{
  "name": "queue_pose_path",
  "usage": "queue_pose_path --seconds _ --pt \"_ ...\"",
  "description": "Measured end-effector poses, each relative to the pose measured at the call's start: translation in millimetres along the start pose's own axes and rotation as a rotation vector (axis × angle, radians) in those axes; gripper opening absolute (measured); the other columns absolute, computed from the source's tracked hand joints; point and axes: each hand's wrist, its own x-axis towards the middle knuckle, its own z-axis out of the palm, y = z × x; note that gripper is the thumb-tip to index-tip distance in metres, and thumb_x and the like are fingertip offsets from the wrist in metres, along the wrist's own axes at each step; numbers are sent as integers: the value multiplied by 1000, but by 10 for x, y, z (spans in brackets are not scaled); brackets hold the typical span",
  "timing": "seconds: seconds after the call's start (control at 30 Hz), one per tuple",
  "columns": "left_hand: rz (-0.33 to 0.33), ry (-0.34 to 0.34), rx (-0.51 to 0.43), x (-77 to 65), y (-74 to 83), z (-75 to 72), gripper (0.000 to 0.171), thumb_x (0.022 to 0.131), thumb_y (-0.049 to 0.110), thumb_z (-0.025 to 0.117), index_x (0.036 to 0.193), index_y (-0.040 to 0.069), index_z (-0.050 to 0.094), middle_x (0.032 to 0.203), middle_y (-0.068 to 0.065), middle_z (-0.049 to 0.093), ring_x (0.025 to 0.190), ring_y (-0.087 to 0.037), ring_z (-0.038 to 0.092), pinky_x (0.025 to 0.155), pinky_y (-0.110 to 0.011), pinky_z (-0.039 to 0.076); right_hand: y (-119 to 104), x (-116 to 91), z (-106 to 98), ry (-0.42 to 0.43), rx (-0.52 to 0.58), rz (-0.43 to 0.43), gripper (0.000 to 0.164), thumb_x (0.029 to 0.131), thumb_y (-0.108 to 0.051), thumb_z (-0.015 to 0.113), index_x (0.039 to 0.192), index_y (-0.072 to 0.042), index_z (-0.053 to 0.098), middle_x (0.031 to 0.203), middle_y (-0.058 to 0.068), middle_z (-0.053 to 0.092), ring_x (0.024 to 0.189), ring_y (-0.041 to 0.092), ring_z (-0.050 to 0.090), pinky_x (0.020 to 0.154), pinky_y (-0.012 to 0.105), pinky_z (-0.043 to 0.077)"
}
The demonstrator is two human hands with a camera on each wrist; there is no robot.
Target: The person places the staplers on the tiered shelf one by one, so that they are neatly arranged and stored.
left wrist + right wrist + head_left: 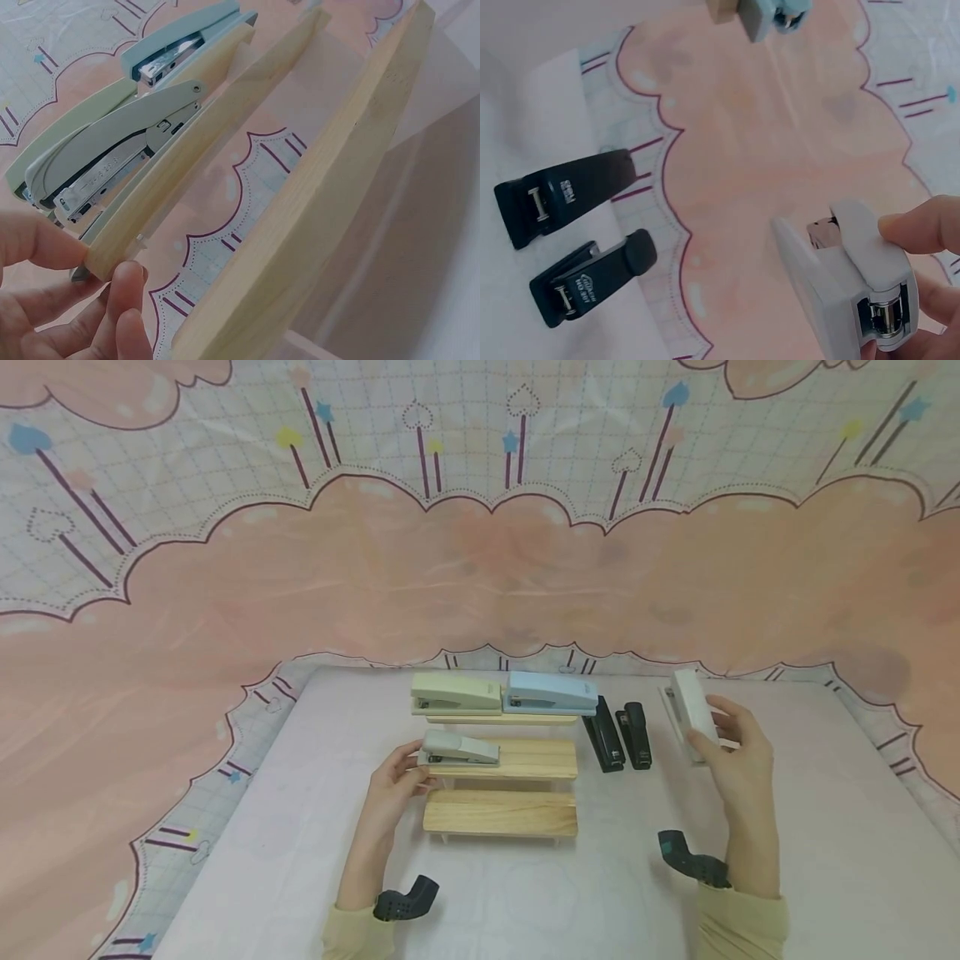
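A scalloped, cloud-patterned cloth fills the upper frame above the white table, where three wooden stands stand one before another at the center: the front stand, the middle stand and the back stand. My pale yellow sleeves enter from the bottom edge, each wrist bearing a dark device. My right hand, right of center, pinches a white stapler between thumb and fingers, its narrow end tipped toward the top of the frame; whether its base touches the table I cannot tell. My left hand, left of center, curls its fingers about the left end of the middle stand, where a grey-green stapler lies lengthwise with its base jutting slightly past the wood; whether I pinch the stapler, the board or both, I cannot tell. On the back stand, a pale blue stapler sits at right, end to end with a light green stapler at left. Just right of the stands, a long black stapler rests on the table, slightly aslant, and near its right side lies the smallest of the group, a short black stapler.
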Motion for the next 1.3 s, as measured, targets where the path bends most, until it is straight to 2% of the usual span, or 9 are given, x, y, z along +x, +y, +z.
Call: queue_pose_path --seconds 0.23,0.4,0.5,0.63,0.77,0.93,1.17,1.3 --pt "7 -2 0 -13 10 0 44 93 6 53 136 11 51 111 -13 65 81 -8 65 77 -23 50 -70 -65 -21 4 22 -37 54 88 -8 63 139 -21 50 135 13 55 99 0 44 82 22 37" --pt "14 -5 -7 -23 33 -17 44 92 7 54 136 11 51 108 -10 65 79 -7 65 77 -23 49 -117 -101 -39 -26 17 -151 53 88 -8 65 137 -18 52 130 13 57 97 -5 45 80 20 35" --pt "14 -8 -14 -20 39 -23 44 93 7 54 137 11 50 109 -11 65 80 -7 64 77 -23 49 -133 -111 -80 -55 -10 -232 53 88 -9 66 138 -17 51 125 6 59 97 -7 46 79 18 36" --pt "7 -12 -19 -7 20 -16 45 93 8 54 137 11 50 114 -14 64 80 -7 64 78 -24 49 -136 -119 -148 -97 -13 -312 53 87 -10 67 137 -14 52 113 -19 57 97 -8 47 77 14 37" --pt "13 -14 -20 -6 8 -12 45 93 7 54 138 10 49 114 -15 64 79 -7 63 78 -24 49 -158 -134 -202 -144 13 -366 53 86 -7 68 136 -10 52 106 -33 50 97 -7 49 76 9 40" --pt "15 -15 -25 -20 27 -12 45 93 8 54 138 10 49 115 -15 64 79 -6 63 78 -24 49 -192 -148 -273 -215 52 -402 52 87 -3 66 137 -11 51 108 -29 53 97 -5 52 75 8 44" --pt "9 -9 -26 -4 12 -6 44 92 8 54 136 11 51 114 -15 64 79 -7 64 78 -25 49 -272 -159 -355 -341 216 -431 52 86 6 62 135 -10 53 112 -19 61 100 2 55 77 11 46" --pt "19 -11 -26 1 3 -8 44 92 7 54 136 11 51 112 -14 65 80 -9 65 78 -24 49 -321 -178 -368 -396 239 -447 51 86 6 62 135 -8 53 116 -16 61 103 3 55 78 12 46"
